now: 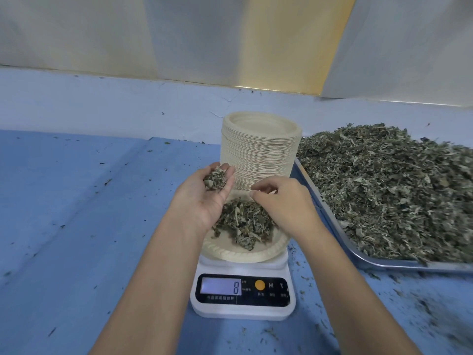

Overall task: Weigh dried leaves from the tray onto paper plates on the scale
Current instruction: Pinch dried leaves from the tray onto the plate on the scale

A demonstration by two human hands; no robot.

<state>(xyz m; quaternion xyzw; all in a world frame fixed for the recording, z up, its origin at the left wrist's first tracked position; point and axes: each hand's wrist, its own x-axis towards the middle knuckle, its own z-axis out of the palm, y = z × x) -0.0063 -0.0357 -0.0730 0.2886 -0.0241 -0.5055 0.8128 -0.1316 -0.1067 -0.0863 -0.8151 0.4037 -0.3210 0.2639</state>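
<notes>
A white digital scale (242, 294) stands in front of me, its display reading 8. On it rests a paper plate (239, 253) holding a small heap of dried leaves (243, 221). My left hand (204, 196) is palm up over the plate's left side, its curled fingers cupping a clump of dried leaves (215, 178). My right hand (284, 201) hovers over the plate's right side with fingers curled; I cannot see whether they pinch any leaves. A metal tray (330, 221) at the right is piled with dried leaves (384, 185).
A tall stack of paper plates (258, 149) stands right behind the scale, touching the tray's left corner. The blue table cover (89, 201) is strewn with leaf crumbs, thickest at the front right. A pale wall rises behind the table.
</notes>
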